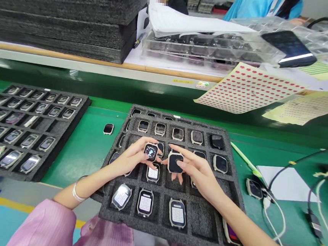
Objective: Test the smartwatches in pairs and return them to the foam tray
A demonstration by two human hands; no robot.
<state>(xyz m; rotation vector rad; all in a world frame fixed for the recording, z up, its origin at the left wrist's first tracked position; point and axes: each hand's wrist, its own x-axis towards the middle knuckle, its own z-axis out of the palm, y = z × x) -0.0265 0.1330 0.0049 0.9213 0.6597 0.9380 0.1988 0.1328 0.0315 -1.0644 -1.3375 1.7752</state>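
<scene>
My left hand (134, 156) grips a smartwatch body (151, 152) without a strap; its screen is lit with a dial face. Beside it, my right hand (196, 170) pinches a second watch body (175, 162), whose screen is dark, with the thumb on the glass. Both hands are above a black foam tray (154, 229) with square pockets. Several watches sit in those pockets. In the front row, a watch (145, 203) and its neighbour (178, 213) show white screens with a grid. Some pockets are partly hidden by my hands.
Another foam tray (79, 119) of watches lies left. A lone watch (108, 129) rests on the green table (92, 151). Right are a cabled watch (254, 188), white paper (285, 183) and cables. Stacked foam (60, 22), clear trays (204, 52) and a phone (289, 48) occupy the shelf.
</scene>
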